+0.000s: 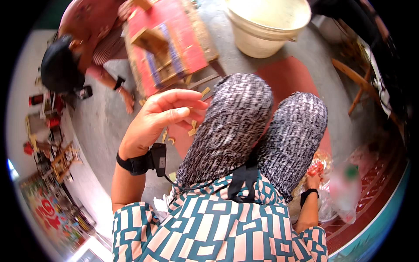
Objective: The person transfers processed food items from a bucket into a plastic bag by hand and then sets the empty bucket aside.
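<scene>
I sit with my knees [235, 126] up, in speckled black-and-white trousers. My left hand [163, 115] is raised beside the left knee with its fingers curled together; whether it holds anything I cannot tell. Small yellowish wood scraps [192, 129] lie on the floor just past it. My right hand [313, 180] reaches down at my right side into clear plastic bags [336, 192], mostly hidden behind my right knee, so its grip is not visible.
Another person [83, 48] crouches at the upper left beside a red and wooden frame [168, 41] on the concrete floor. A cream bucket [266, 24] stands at the top. A red mat [288, 78] lies under my feet. Wooden pieces [358, 83] are at the right; clutter [48, 139] lines the left.
</scene>
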### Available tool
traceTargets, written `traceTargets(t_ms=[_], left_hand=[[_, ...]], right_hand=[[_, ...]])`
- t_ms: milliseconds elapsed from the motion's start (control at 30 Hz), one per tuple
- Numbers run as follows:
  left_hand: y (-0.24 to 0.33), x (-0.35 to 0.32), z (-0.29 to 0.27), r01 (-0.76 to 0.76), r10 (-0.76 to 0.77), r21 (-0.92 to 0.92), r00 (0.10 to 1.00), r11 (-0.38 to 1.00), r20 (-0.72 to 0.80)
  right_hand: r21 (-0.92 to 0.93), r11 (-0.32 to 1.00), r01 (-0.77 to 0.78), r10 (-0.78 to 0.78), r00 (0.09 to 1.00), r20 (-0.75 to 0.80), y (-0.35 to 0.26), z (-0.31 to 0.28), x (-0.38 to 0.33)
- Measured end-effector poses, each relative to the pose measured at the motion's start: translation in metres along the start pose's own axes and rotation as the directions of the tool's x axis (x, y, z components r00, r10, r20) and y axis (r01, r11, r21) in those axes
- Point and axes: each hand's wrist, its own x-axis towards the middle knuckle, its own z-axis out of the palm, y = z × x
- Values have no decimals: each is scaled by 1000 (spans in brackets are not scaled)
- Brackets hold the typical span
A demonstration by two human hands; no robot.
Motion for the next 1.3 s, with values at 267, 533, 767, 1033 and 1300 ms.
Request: traceTargets(t_ms=[267,533,767,1033,1300], left_hand=[[-27,-39,-62,-283,247,-108,933,953,-263],[-83,-54,-130,-67,34,-111,961,992,-275],[-263,-1,-178,368,-449,-300,851,880,-271],[-416,58,-148,577,-624,-358,781,734,-20],[-532,95,-98,453,-451,183,891,873,-53]], right_hand=[[202,788,581,-547,812,-204,-87,-73,22],[85,770,632,-602,765,-230,-219,-208,2],[176,525,833,-799,554,-234,-290,-268,-102],[416,403,815,-765,549,-336,-310,-266,-194],[119,413,903,-722,404,-561,-313,-231,-198]])
